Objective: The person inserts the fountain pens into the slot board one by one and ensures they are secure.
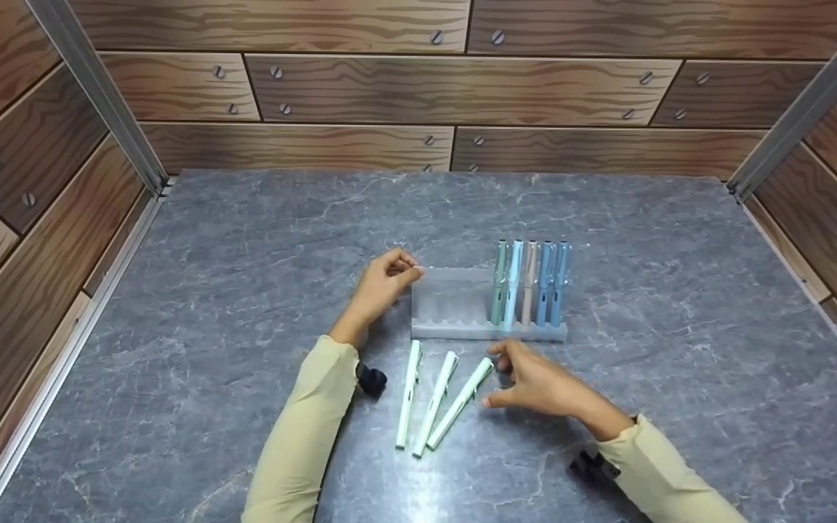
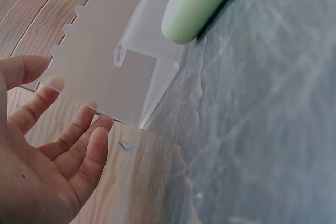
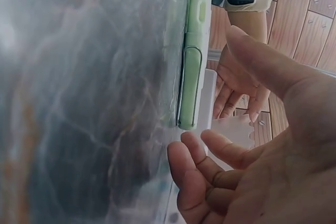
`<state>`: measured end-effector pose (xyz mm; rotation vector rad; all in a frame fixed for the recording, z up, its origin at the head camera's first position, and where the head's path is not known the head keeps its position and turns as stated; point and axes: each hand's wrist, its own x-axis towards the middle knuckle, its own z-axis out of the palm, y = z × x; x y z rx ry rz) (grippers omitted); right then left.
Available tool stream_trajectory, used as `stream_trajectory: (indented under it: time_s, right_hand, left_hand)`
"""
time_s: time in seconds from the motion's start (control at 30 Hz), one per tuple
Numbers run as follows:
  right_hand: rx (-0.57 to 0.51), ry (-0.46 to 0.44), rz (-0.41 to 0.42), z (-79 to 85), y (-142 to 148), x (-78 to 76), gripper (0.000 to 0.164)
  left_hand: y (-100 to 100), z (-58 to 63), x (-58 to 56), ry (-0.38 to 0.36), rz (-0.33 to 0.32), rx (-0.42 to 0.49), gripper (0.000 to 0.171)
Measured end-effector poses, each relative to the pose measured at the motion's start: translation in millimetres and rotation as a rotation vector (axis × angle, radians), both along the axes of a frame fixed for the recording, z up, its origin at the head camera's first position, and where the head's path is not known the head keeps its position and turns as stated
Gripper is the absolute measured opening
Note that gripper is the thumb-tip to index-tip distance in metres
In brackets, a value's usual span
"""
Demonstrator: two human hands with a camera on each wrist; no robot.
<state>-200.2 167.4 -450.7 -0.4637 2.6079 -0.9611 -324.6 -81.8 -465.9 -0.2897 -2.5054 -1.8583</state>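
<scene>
A clear, frosted pen rack (image 1: 453, 296) stands on the table, its left part bare. My left hand (image 1: 377, 288) pinches the rack's upper left corner; in the left wrist view the thumb is on one side of the panel (image 2: 100, 51) and the fingertips on the other. Three pale green pens lie in front of the rack: a left pen (image 1: 409, 396), a middle pen (image 1: 435, 407) and a right pen (image 1: 460, 404). My right hand (image 1: 543, 382) is beside the right pen's upper end, thumb and fingers apart, holding nothing. The right wrist view shows the fingertips just off a pen's clip end (image 3: 192, 85).
On the rack's right side stand several pens: a dark green pen (image 1: 499, 283), a light blue pen (image 1: 514, 285), a pinkish pen (image 1: 530, 283) and two blue pens (image 1: 559, 285). The grey marbled table (image 1: 244, 240) is enclosed by wood-patterned walls (image 1: 389, 87).
</scene>
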Motion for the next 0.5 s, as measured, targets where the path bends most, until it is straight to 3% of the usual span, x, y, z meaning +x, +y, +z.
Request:
stream_trajectory:
  time_s: [0.5]
  right_hand:
    - [0.051,0.015,-0.043,-3.6,-5.1,-0.3,0.072]
  left_hand:
    - [-1.0,2.1,0.9,-0.016,-0.012,-0.021,0.014]
